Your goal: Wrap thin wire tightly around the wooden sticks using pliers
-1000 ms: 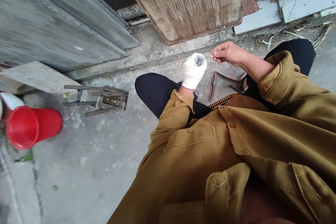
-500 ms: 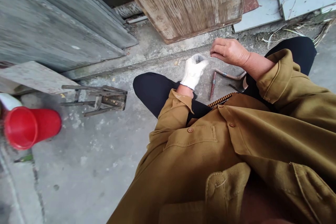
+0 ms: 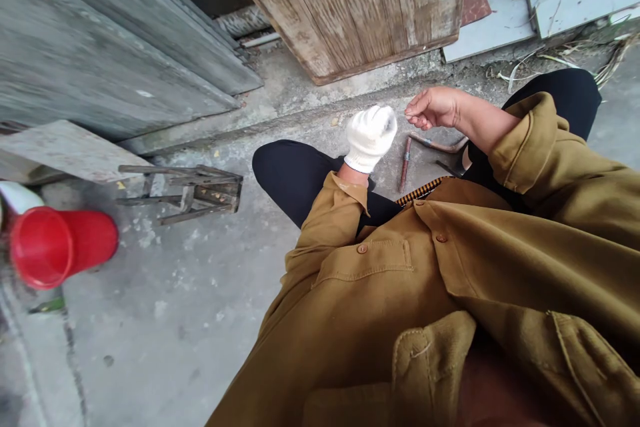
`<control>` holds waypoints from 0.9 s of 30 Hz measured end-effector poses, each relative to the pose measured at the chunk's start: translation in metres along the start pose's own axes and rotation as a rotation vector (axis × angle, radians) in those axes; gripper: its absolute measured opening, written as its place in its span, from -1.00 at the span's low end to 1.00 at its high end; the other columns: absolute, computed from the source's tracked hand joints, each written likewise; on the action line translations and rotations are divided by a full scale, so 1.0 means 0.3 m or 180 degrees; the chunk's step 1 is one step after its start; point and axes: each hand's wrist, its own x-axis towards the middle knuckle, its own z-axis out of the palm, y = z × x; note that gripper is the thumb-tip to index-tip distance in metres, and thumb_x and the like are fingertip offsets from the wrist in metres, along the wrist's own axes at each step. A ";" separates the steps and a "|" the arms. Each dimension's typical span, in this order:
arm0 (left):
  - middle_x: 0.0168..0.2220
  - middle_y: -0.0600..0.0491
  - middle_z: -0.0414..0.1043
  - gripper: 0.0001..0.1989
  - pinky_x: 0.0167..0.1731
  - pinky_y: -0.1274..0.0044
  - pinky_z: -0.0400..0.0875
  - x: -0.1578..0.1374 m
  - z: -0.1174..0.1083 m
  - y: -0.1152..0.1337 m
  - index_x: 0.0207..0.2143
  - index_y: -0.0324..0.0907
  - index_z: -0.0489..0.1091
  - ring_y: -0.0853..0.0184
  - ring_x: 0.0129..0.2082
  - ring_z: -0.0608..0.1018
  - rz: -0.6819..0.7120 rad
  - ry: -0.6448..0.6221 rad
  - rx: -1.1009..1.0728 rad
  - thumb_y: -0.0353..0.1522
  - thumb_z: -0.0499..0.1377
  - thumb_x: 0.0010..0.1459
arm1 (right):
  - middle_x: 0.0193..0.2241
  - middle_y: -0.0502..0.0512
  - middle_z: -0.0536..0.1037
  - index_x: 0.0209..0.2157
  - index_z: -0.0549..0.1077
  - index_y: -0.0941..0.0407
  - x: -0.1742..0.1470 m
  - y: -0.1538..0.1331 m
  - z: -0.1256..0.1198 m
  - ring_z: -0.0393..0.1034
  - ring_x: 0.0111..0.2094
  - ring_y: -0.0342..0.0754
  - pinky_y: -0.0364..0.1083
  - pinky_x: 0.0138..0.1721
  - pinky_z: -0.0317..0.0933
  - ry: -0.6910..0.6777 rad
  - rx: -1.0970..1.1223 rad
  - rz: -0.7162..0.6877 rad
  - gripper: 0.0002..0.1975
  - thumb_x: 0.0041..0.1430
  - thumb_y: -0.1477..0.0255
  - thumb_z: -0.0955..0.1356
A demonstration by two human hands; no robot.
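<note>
My left hand [image 3: 371, 137] wears a white knitted glove, its fingers curled inward over my lap. What it holds, if anything, is hidden. My right hand [image 3: 433, 108] is bare, its thumb and fingers pinched together just right of the glove, a small gap apart from it. Anything in that pinch is too small to make out. Below both hands, a bent rusty metal rod [image 3: 405, 163] lies on the concrete between my legs, touched by neither hand.
A weathered wooden panel [image 3: 350, 13] stands ahead, with stacked white tiles [image 3: 580, 3] at the upper right. To the left are a small wooden stool [image 3: 200, 195], a red bucket [image 3: 93, 238] and a leaning board [image 3: 75, 150]. Dry stalks [image 3: 613, 63] lie near my right knee.
My right hand has turned over and lowered slightly, its fingers now pinched toward the glove. My left hand has rolled so that the back of the glove shows more.
</note>
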 end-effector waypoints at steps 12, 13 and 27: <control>-0.41 0.14 0.55 -0.88 -0.33 0.58 0.45 0.026 0.054 -0.036 -0.37 -0.16 0.48 0.43 -0.39 0.57 -0.1029 0.0118 -0.1351 -0.54 0.29 0.11 | -0.14 0.23 0.59 -0.20 0.53 0.11 -0.006 0.039 -0.009 0.45 -0.05 0.15 0.07 -0.01 0.29 0.1051 -0.3205 -0.2418 -0.89 0.33 0.38 0.38; -0.41 0.14 0.55 -0.88 -0.33 0.58 0.45 0.026 0.056 -0.039 -0.37 -0.16 0.48 0.44 -0.39 0.57 -0.1033 0.0136 -0.1379 -0.54 0.30 0.11 | -0.10 0.25 0.58 -0.16 0.54 0.12 -0.006 0.042 -0.010 0.45 -0.03 0.16 0.08 -0.01 0.28 0.1116 -0.3365 -0.2448 -0.87 0.35 0.40 0.35; -0.40 0.10 0.55 -0.94 -0.29 0.57 0.51 0.030 0.040 -0.015 -0.35 -0.15 0.46 0.42 -0.36 0.59 -0.0987 0.0057 -0.1199 -0.41 0.29 0.19 | -0.12 0.25 0.59 -0.13 0.55 0.09 -0.035 0.029 -0.007 0.41 -0.02 0.17 0.07 -0.03 0.28 0.1273 -0.3649 -0.2464 -0.80 0.43 0.35 0.30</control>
